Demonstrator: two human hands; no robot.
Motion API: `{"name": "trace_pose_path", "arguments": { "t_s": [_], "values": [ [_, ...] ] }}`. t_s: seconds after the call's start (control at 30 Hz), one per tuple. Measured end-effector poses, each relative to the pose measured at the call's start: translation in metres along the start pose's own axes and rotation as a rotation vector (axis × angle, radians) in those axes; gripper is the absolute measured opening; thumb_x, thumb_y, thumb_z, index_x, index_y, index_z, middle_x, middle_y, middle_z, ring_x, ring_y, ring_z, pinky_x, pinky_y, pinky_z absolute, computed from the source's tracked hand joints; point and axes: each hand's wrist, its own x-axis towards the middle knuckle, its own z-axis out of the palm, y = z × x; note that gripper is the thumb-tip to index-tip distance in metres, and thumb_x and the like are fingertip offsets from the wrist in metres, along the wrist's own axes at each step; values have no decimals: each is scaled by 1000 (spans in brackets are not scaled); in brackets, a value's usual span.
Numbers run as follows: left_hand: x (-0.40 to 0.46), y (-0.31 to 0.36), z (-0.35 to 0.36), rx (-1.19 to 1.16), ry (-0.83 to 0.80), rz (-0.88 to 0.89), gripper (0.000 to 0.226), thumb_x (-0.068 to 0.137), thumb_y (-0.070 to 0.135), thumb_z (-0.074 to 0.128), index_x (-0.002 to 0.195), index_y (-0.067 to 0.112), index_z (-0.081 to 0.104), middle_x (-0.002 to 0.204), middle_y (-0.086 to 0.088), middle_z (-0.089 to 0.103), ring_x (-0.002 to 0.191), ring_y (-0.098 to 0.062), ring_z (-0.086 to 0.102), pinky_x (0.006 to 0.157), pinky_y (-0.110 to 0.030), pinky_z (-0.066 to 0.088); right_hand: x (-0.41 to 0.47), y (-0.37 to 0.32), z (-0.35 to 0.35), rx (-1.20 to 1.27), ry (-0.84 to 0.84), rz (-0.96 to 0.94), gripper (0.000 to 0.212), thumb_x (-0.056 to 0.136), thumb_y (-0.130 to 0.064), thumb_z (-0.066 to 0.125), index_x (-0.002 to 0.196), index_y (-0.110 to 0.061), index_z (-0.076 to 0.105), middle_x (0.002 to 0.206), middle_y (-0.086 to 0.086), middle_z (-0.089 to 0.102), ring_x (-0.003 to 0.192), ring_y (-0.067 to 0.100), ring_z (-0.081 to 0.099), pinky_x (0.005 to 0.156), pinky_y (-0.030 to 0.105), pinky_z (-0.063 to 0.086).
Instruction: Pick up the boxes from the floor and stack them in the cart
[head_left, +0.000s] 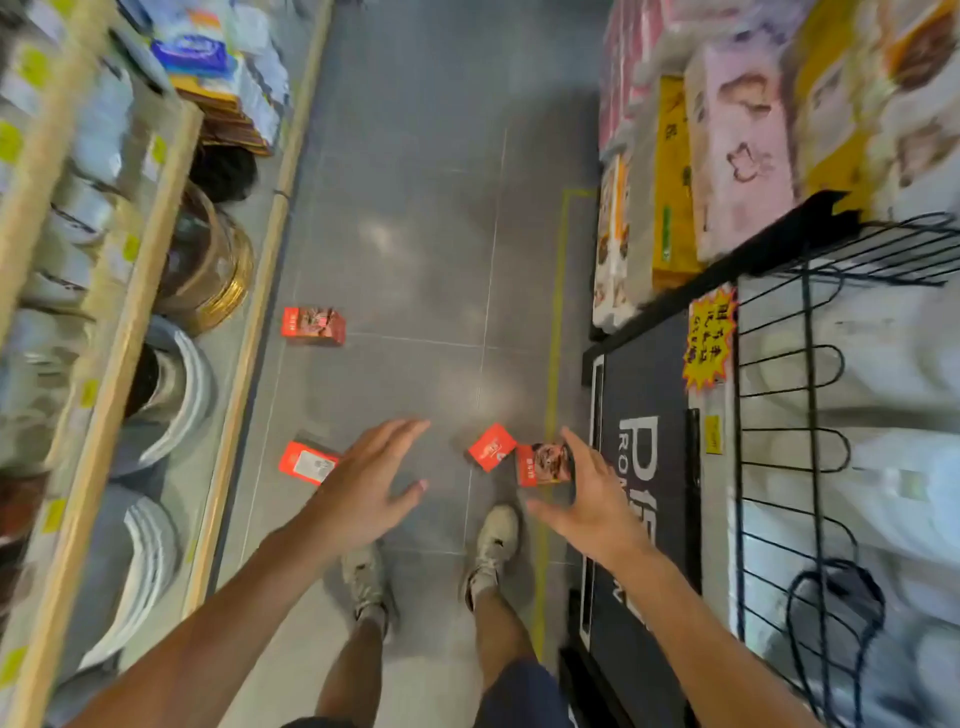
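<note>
Several small red boxes lie on the grey tiled floor. One box (313, 326) sits far off by the left shelf. Another box (307, 462) lies just left of my left hand (363, 488), which is stretched out with fingers straight and holds nothing. A third box (492, 447) lies ahead of my right foot. Beside it is a box with a picture on it (543, 464), and my right hand (592, 499) hovers right next to it, fingers spread, thumb out, holding nothing. No cart is clearly in view.
Wooden shelves (130, 332) with plates and bowls line the left side. On the right stand a black wire rack (810, 415) and stacked packages (727, 156). A dark floor sign (644, 467) lies by the rack. My two feet (493, 545) stand on the aisle floor.
</note>
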Motion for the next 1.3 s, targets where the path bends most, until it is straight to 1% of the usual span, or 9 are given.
{"name": "trace_pose_path", "arguments": {
  "t_s": [0.17, 0.33, 0.5, 0.67, 0.73, 0.83, 1.0, 1.2, 1.3],
  "values": [
    [36, -100, 74, -32, -55, -15, 70, 86, 50, 46, 146, 15, 45, 147, -3, 48, 136, -15, 41, 114, -17, 19, 81, 49, 74, 17, 27, 30, 105, 75, -49, 81, 158, -28, 21, 159, 0, 37, 147, 22, 33, 120, 42, 31],
    [47, -197, 149, -44, -139, -101, 66, 82, 46, 51, 137, 10, 55, 135, -7, 59, 126, -11, 44, 110, -4, 13, 159, 106, 174, 7, 47, 40, 110, 73, -56, 77, 157, -41, 8, 164, 0, 28, 152, 23, 26, 121, 46, 30],
    [59, -279, 221, -92, -114, -148, 64, 80, 43, 54, 139, 18, 52, 134, -1, 59, 126, -8, 46, 108, -8, 22, 243, 150, 262, -78, 87, 38, 110, 63, -59, 73, 154, -13, 32, 150, 13, 44, 141, 33, 40, 114, 50, 36],
    [66, -339, 281, -136, -112, -236, 67, 80, 48, 50, 142, 23, 49, 136, 2, 56, 127, -11, 47, 105, -18, 32, 313, 179, 323, -173, 126, 71, 124, 54, -75, 62, 157, -14, 28, 161, 22, 28, 149, 42, 24, 121, 50, 21],
    [66, -359, 300, -129, -100, -259, 69, 80, 48, 47, 142, 20, 50, 137, -1, 56, 128, -10, 43, 105, -21, 31, 340, 188, 342, -254, 120, 58, 134, 47, -78, 72, 157, -16, 30, 162, 24, 24, 148, 47, 22, 119, 57, 21],
    [67, -382, 321, -105, -95, -296, 73, 80, 51, 42, 146, 19, 45, 143, -5, 52, 132, -10, 37, 110, -22, 25, 374, 201, 365, -410, 17, 79, 143, 42, -64, 92, 160, -27, 19, 166, 20, 10, 148, 50, 16, 119, 59, 16],
    [66, -403, 339, -115, -260, -440, 94, 67, 64, 21, 152, 25, 31, 155, 4, 34, 142, -18, 35, 116, -28, 28, 389, 216, 386, -552, 150, 51, 115, 39, -40, 95, 141, -32, 44, 143, 20, 35, 116, 50, 46, 102, 59, 38],
    [50, -406, 320, -250, -306, -661, 97, 65, 69, 32, 153, 28, 27, 155, 6, 33, 138, -17, 38, 113, -32, 33, 341, 197, 378, -559, 47, -2, 100, 46, -72, 86, 132, -34, 51, 129, 18, 47, 108, 48, 54, 93, 55, 50],
    [45, -417, 296, -160, -254, -698, 85, 87, 53, 54, 157, 24, 16, 161, 3, 24, 143, -19, 31, 115, -30, 28, 313, 171, 384, -500, 7, -56, 100, 42, -68, 87, 132, -40, 53, 131, 15, 46, 109, 48, 56, 93, 55, 51]
  ]
}}
